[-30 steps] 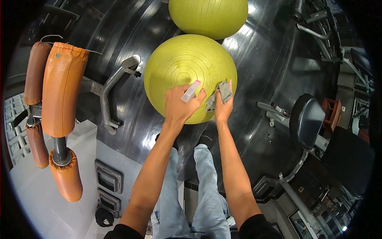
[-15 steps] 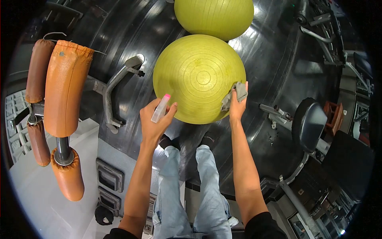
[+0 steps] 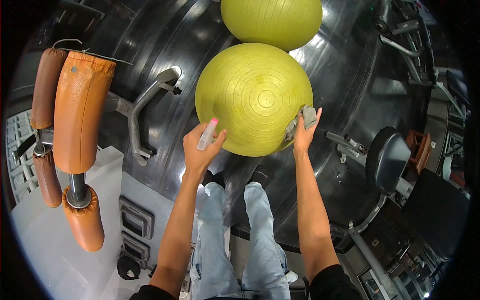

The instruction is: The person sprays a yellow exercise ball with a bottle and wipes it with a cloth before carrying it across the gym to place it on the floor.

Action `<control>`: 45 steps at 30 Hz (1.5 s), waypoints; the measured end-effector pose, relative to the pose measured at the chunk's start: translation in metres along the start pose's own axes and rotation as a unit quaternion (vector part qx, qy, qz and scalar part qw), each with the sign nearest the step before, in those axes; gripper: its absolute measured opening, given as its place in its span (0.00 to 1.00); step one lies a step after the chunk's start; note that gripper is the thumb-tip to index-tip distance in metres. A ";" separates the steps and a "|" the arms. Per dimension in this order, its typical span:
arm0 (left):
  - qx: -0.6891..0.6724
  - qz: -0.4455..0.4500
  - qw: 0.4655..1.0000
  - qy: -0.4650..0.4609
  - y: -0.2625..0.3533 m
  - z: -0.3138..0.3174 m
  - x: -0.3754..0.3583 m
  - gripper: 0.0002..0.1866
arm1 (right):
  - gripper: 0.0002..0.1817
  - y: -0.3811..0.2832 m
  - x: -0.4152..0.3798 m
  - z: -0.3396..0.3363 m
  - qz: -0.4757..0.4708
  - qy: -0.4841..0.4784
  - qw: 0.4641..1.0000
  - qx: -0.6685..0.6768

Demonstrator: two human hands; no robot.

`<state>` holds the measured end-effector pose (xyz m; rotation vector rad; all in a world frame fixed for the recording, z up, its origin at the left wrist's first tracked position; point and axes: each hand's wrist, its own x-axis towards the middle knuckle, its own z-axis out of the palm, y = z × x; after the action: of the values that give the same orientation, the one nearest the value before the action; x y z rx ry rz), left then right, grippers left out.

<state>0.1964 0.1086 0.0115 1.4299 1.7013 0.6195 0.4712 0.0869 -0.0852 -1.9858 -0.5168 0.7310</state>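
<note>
A faint darker patch shows above the rings on the near yellow-green ball (image 3: 240,120), too blurred to be read as print. That ball sits on a dark, glossy floor (image 3: 345,95) streaked with reflections, in what looks like a gym: a second ball (image 3: 272,22) just beyond it, a padded black seat (image 3: 387,160) to its right, and an orange padded roller (image 3: 82,115) well to its left (its end is gathered like a drawstring bag). At the ball's lower left edge, the left hand (image 3: 198,154) has its fingers curled round a small translucent bottle (image 3: 206,137) with a pink top, the thumb standing apart from it. At the ball's lower right side, the right hand (image 3: 303,137) pinches a crumpled grey cloth (image 3: 309,116) between thumb and fingers, the cloth overlapping the ball's edge.
</note>
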 end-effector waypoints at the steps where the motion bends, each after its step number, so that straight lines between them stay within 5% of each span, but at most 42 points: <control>1: -0.003 0.044 0.999 0.010 -0.008 0.001 0.003 0.13 | 0.41 -0.004 0.000 0.001 0.008 0.015 1.000 -0.006; 5: -0.074 0.129 0.989 -0.004 -0.055 0.014 0.041 0.20 | 0.37 0.018 0.022 0.004 0.038 0.037 0.998 0.022; 12: -0.087 0.052 0.989 -0.106 -0.035 0.023 0.101 0.22 | 0.33 0.023 0.043 -0.005 -0.029 0.005 0.991 -0.132; 16: -0.091 0.077 0.973 -0.200 -0.056 0.025 0.132 0.23 | 0.28 0.002 0.041 -0.017 0.067 0.000 0.996 -0.057; 20: -0.083 0.115 0.962 -0.233 -0.083 0.020 0.144 0.23 | 0.24 -0.030 0.040 -0.024 0.007 0.034 0.995 -0.091; 21: -0.082 0.117 0.961 -0.236 -0.079 0.013 0.147 0.23 | 0.24 -0.044 0.039 -0.021 -0.071 -0.008 0.988 -0.138; 23: -0.043 -0.030 0.962 -0.269 -0.065 0.001 0.147 0.25 | 0.28 -0.079 0.035 -0.009 -0.159 -0.076 0.967 -0.185; 24: -0.046 -0.029 0.961 -0.270 -0.061 0.001 0.145 0.25 | 0.28 -0.087 0.034 0.002 -0.160 -0.075 0.966 -0.188; 26: 0.072 0.122 0.966 -0.218 -0.056 0.001 0.142 0.28 | 0.27 -0.097 0.036 0.027 -0.200 -0.101 0.934 -0.278; 32: -0.021 0.121 0.973 -0.193 -0.073 0.020 0.136 0.38 | 0.23 -0.128 0.044 0.092 -0.266 -0.078 0.882 -0.380; 43: 0.032 0.116 0.986 -0.118 -0.079 0.019 0.130 0.41 | 0.23 -0.132 0.008 0.122 -0.359 -0.231 0.802 -0.418; 45: 0.032 0.106 0.988 -0.109 -0.074 0.026 0.132 0.41 | 0.20 -0.122 -0.015 0.126 -0.430 -0.299 0.735 -0.430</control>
<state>0.1719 0.2146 -0.0964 1.6744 1.4214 0.5030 0.3678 0.2148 -0.0242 -1.8612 -2.3289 0.5178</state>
